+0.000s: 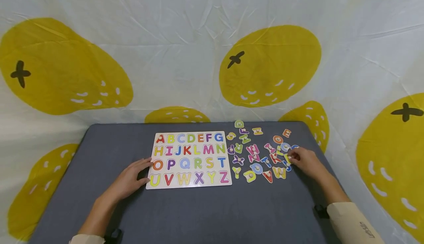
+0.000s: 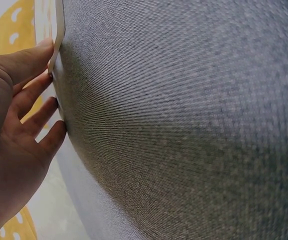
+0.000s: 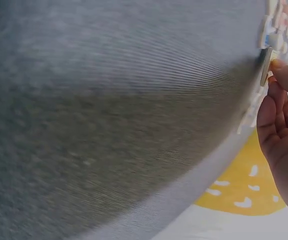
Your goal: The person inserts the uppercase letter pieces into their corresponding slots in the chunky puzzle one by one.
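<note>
A white alphabet puzzle board [image 1: 188, 188] with colourful letter slots lies on the dark table. In its top left corner sits a red A piece [image 1: 160, 138] with a knob. My left hand [image 1: 130, 177] rests at the board's left edge, fingers spread and loosely bent; the left wrist view shows the thumb [image 2: 34, 57] at the edge. Among the loose pieces at the right, my right hand [image 1: 306, 161] pinches a yellow letter piece [image 1: 287, 159] by its knob. That piece appears edge-on in the right wrist view [image 3: 267, 67]; its letter is partly hidden by the fingers.
Several loose knobbed letters lie right of the board, including a blue Q [image 1: 256, 168], a red V [image 1: 267, 176] and an orange O [image 1: 278, 139]. An orange E [image 1: 286, 133] lies near the back right. A lemon-print cloth [image 1: 185, 71] hangs behind the grey table [image 1: 198, 214].
</note>
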A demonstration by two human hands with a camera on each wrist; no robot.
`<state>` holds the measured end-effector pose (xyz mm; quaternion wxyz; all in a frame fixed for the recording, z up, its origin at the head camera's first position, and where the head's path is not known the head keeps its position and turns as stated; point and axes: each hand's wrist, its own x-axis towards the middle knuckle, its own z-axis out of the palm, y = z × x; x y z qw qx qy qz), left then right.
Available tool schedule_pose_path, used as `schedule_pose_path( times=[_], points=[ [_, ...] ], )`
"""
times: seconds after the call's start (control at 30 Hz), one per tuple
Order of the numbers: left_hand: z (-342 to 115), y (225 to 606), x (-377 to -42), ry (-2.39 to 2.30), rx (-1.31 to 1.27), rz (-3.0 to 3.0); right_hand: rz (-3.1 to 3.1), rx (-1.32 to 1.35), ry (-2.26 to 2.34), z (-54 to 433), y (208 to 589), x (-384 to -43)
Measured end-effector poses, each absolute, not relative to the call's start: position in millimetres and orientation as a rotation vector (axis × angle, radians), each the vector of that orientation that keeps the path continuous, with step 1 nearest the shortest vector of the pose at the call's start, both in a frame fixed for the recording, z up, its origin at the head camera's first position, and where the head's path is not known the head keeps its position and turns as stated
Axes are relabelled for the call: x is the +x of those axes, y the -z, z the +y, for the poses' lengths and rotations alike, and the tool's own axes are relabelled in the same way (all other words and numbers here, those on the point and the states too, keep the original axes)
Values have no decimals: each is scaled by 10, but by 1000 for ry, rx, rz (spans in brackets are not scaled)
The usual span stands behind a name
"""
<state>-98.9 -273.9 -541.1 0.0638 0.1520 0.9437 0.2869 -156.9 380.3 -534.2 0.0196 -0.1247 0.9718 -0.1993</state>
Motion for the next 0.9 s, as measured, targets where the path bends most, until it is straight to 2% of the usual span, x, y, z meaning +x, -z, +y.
schedule_pose_path(
  times=[0.4,0.63,0.9],
  points=[
    [-2749,5458,-988,-873,440,2851,3087,-455,589,3618,5074,-1637],
    [-2737,5448,-987,-864,449,2855,3077,-594,597,3292,4915,-1716],
    [-2733,5412,-986,-869,452,2851,3017,-635,663,2855,4826,-1780]
  ],
)
